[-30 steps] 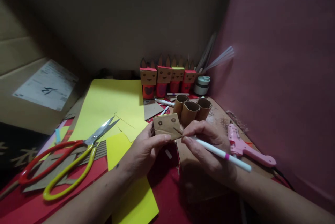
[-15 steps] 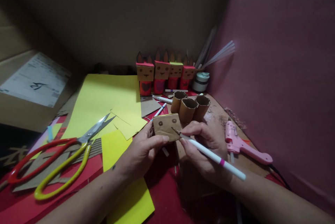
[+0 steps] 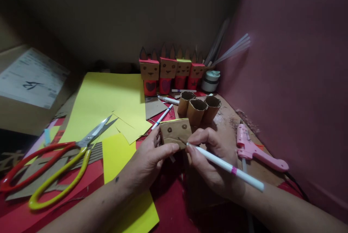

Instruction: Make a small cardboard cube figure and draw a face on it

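Note:
My left hand point(image 3: 157, 153) grips a small brown cardboard piece point(image 3: 174, 134) by its left and lower edges, with the thumb across its front. Two round dark eyes are drawn on the cardboard, and a strip of yellow shows along its top edge. In my right hand point(image 3: 212, 156) is a white marker point(image 3: 225, 164) with a purple band, pinched between thumb and fingers. The marker's tip points at the lower middle of the cardboard, beside a short dark line; whether it touches is hard to tell.
Open scissors point(image 3: 67, 167) lie on the left over yellow paper point(image 3: 108, 95) and red paper. Three cardboard tubes point(image 3: 197, 111) stand behind the hands, with several eared figures point(image 3: 149, 71) farther back. A pink glue gun point(image 3: 255, 149) lies at right, near a lidded jar point(image 3: 210, 81).
The view has shifted slightly. Both hands keep their hold, and the marker tip remains near the lower middle of the cardboard.

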Demonstrator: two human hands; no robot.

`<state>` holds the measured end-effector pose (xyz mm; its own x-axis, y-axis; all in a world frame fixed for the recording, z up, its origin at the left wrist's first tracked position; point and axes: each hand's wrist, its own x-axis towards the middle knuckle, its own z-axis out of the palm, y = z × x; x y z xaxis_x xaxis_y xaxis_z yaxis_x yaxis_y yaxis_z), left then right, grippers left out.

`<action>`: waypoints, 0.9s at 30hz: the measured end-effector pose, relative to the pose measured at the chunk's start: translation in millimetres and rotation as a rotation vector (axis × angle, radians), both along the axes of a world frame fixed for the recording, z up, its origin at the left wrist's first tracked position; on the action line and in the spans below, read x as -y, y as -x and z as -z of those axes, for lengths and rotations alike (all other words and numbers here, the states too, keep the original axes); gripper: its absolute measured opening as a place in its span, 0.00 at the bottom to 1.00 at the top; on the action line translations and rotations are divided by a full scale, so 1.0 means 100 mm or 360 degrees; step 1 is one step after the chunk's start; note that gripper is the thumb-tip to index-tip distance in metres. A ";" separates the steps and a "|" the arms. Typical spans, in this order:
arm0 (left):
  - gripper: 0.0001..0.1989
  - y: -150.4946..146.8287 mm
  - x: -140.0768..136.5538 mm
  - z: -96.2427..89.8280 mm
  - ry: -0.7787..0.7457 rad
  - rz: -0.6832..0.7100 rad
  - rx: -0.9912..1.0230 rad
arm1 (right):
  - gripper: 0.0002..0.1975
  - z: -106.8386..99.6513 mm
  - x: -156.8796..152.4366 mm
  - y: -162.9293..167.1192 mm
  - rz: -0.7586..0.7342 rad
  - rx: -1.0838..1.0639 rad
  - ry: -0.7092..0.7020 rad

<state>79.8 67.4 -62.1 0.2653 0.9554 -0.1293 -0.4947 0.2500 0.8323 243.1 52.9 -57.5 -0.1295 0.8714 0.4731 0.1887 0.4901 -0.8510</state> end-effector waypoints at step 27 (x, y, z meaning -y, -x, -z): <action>0.40 -0.01 0.02 -0.03 0.0020 -0.0018 -0.0005 | 0.05 0.03 -0.02 0.01 -0.0047 -0.0034 -0.0058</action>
